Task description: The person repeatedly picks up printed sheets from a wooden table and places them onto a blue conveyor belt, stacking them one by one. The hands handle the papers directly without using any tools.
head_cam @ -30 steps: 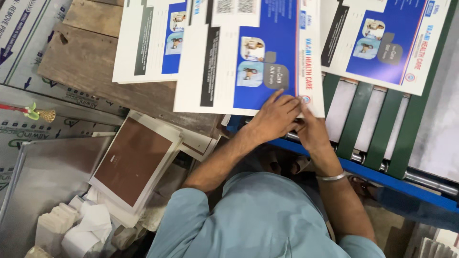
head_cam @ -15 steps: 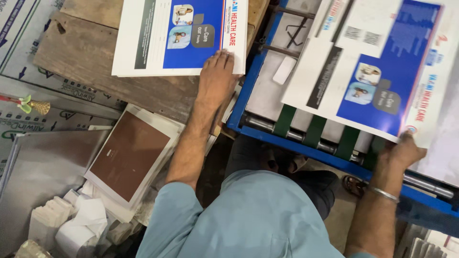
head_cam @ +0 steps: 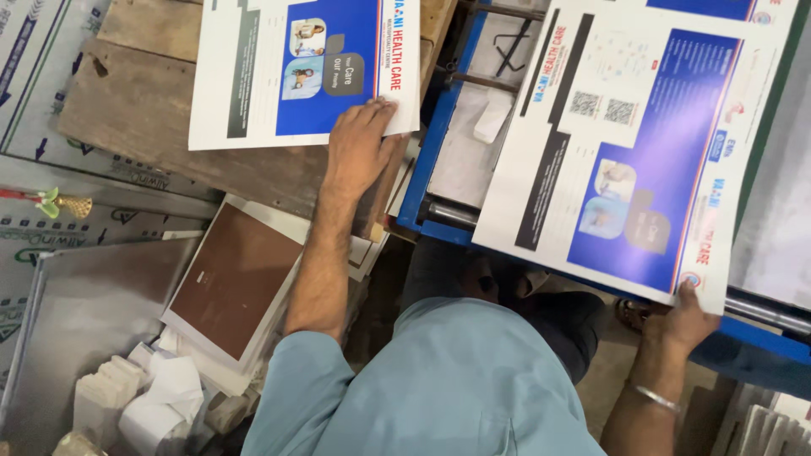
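Glossy printed paper is what both hands deal with. One blue-and-white sheet (head_cam: 296, 72) already lies flat on the rough wooden bench (head_cam: 160, 118), the left hand (head_cam: 359, 139) spread open and pressing its lower corner. A second, larger sheet (head_cam: 642, 143) hangs over the blue metal machine frame (head_cam: 427, 169), pinched at its bottom corner by the right hand (head_cam: 686, 319), not yet laid down. Brown-covered pads (head_cam: 232, 283) sit stacked below.

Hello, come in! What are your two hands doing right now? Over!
Left hand flat on white-and-blue printed sheet on wooden board. Right hand pinching second printed sheet over blue machine frame. Nothing between.
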